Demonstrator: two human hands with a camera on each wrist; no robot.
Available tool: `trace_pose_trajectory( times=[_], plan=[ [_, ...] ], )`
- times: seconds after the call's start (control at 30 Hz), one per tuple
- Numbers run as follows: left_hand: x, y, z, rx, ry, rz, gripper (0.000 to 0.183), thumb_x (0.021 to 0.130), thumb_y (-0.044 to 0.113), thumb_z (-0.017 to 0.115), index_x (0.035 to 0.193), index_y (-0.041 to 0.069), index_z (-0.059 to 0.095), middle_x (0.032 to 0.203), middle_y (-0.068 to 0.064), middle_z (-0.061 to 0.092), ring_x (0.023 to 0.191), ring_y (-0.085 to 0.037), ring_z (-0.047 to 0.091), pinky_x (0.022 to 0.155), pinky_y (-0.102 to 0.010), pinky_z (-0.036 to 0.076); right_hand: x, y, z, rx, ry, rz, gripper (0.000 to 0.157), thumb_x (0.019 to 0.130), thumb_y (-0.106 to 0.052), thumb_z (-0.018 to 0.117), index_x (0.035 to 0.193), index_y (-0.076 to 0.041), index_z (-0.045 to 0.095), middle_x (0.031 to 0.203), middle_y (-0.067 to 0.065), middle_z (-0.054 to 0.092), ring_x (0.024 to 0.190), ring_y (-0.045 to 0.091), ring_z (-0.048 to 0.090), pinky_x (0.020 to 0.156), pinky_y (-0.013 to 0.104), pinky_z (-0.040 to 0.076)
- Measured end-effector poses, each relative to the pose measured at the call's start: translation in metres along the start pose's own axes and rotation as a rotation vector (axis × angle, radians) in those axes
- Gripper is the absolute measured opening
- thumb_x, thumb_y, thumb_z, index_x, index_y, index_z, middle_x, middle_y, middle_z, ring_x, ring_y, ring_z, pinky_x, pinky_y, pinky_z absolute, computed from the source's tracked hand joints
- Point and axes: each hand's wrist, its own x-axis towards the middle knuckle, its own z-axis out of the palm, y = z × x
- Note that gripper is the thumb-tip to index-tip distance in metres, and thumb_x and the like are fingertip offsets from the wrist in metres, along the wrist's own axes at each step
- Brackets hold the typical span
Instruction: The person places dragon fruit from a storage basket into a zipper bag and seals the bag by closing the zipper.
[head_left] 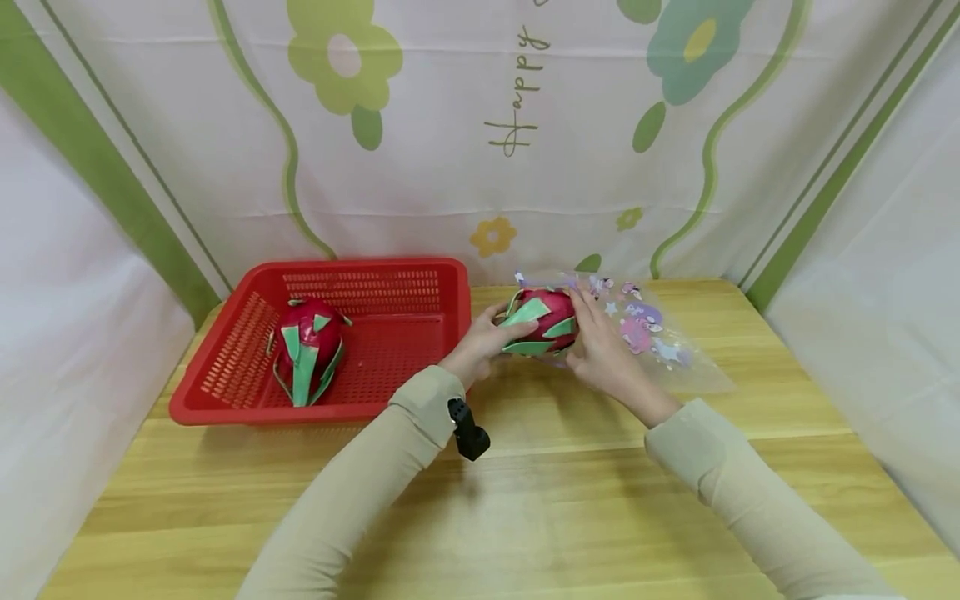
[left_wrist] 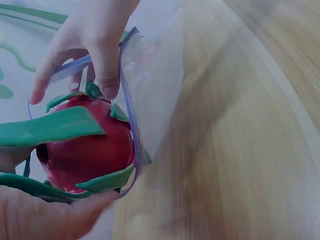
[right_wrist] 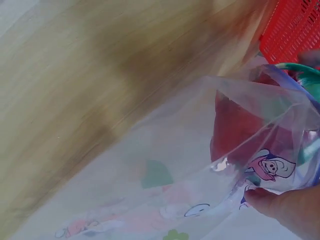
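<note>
My left hand (head_left: 480,343) grips a red dragon fruit (head_left: 555,307) with green scales by its left end, thumb on top. The fruit's other end lies inside the mouth of a clear zip bag (head_left: 701,377) printed with cartoon figures. My right hand (head_left: 602,348) holds the bag's mouth at the fruit's right side. In the left wrist view, the purple zip rim passes round the fruit (left_wrist: 95,157). The right wrist view shows the fruit through the clear film (right_wrist: 165,150), with the right thumb (right_wrist: 280,202) against the bag. Some right fingers are hidden.
A red perforated basket (head_left: 281,414) stands to the left on the wooden table (head_left: 525,508). Another dragon fruit (head_left: 322,333) lies in its left part. Behind the table hangs a white cloth (head_left: 435,167) with flower prints. A black device (head_left: 468,433) is on my left wrist.
</note>
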Motion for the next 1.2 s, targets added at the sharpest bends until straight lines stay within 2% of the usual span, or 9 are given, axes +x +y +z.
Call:
trace_pose_trajectory(
  times=[0.1,0.23,0.4,0.53,0.63,0.73,0.87,1.07,1.2],
  plan=[
    [0.001,-0.001,0.001,0.026,-0.007,-0.011,0.072,0.088,0.020,0.068,0.149,0.016,0.029,0.149,-0.012,0.037,0.130,-0.032,0.043,0.109,-0.050,0.038,-0.001,0.001,0.000,-0.005,-0.014,-0.027,0.092,0.074,0.002,0.067,0.150,0.005,0.015,0.158,0.024,0.013,0.141,0.046,0.024,0.113,0.059,0.024],
    [0.001,-0.002,0.002,0.066,-0.013,0.010,0.074,0.088,0.019,0.068,0.149,0.014,0.028,0.149,-0.012,0.037,0.129,-0.032,0.045,0.106,-0.045,0.042,-0.003,0.004,0.000,-0.007,-0.020,-0.073,0.088,0.079,-0.008,0.069,0.149,0.005,0.018,0.158,0.023,0.013,0.141,0.045,0.026,0.110,0.058,0.030],
    [0.003,-0.004,0.003,0.115,-0.006,0.029,0.068,0.089,0.019,0.068,0.145,0.004,0.033,0.143,-0.016,0.044,0.124,-0.030,0.051,0.104,-0.040,0.046,-0.005,0.004,0.002,-0.007,-0.016,-0.140,0.082,0.085,-0.017,0.067,0.149,0.005,0.020,0.159,0.020,0.013,0.140,0.045,0.029,0.103,0.055,0.041],
    [0.005,-0.003,0.003,0.040,-0.042,-0.002,0.051,0.092,0.016,0.062,0.137,-0.001,0.044,0.133,-0.018,0.054,0.105,-0.023,0.060,0.103,-0.043,0.046,-0.004,0.002,0.003,-0.009,-0.016,-0.140,0.081,0.086,-0.019,0.065,0.150,0.003,0.019,0.160,0.019,0.013,0.140,0.044,0.030,0.104,0.055,0.040],
    [0.006,0.000,0.003,-0.040,-0.053,-0.024,0.045,0.094,0.013,0.055,0.135,-0.003,0.046,0.133,-0.019,0.053,0.100,-0.020,0.058,0.104,-0.043,0.045,-0.002,0.003,0.004,-0.009,-0.021,-0.112,0.081,0.087,-0.021,0.063,0.151,0.001,0.018,0.160,0.018,0.012,0.141,0.043,0.028,0.105,0.056,0.039],
    [0.006,0.004,0.003,-0.086,-0.045,-0.025,0.049,0.095,0.011,0.051,0.141,-0.003,0.039,0.138,-0.019,0.047,0.112,-0.023,0.054,0.106,-0.042,0.042,-0.001,0.004,0.005,-0.012,-0.031,-0.084,0.079,0.089,-0.022,0.061,0.151,0.000,0.017,0.160,0.018,0.012,0.141,0.044,0.026,0.105,0.058,0.038],
    [0.005,0.008,0.001,-0.068,-0.024,-0.026,0.056,0.096,0.013,0.052,0.146,0.000,0.029,0.143,-0.018,0.041,0.127,-0.029,0.048,0.109,-0.042,0.040,-0.001,0.005,0.004,-0.039,-0.030,-0.084,0.074,0.091,-0.023,0.059,0.152,-0.004,0.021,0.159,0.019,0.016,0.140,0.044,0.030,0.103,0.060,0.039],
    [0.000,0.014,-0.002,0.058,0.003,-0.068,0.057,0.098,0.019,0.051,0.148,0.006,0.028,0.142,-0.016,0.043,0.127,-0.033,0.048,0.109,-0.046,0.039,0.000,0.007,0.005,-0.070,-0.024,-0.147,0.066,0.094,-0.024,0.058,0.151,-0.013,0.028,0.156,0.021,0.024,0.132,0.046,0.041,0.096,0.059,0.045],
    [0.000,0.014,-0.002,0.062,-0.009,-0.077,0.055,0.098,0.019,0.051,0.148,0.007,0.030,0.140,-0.018,0.047,0.125,-0.033,0.051,0.109,-0.046,0.040,0.000,0.007,0.005,-0.068,-0.035,-0.132,0.068,0.095,-0.027,0.056,0.152,-0.011,0.024,0.154,0.022,0.029,0.132,0.045,0.042,0.102,0.058,0.041]
  ],
)
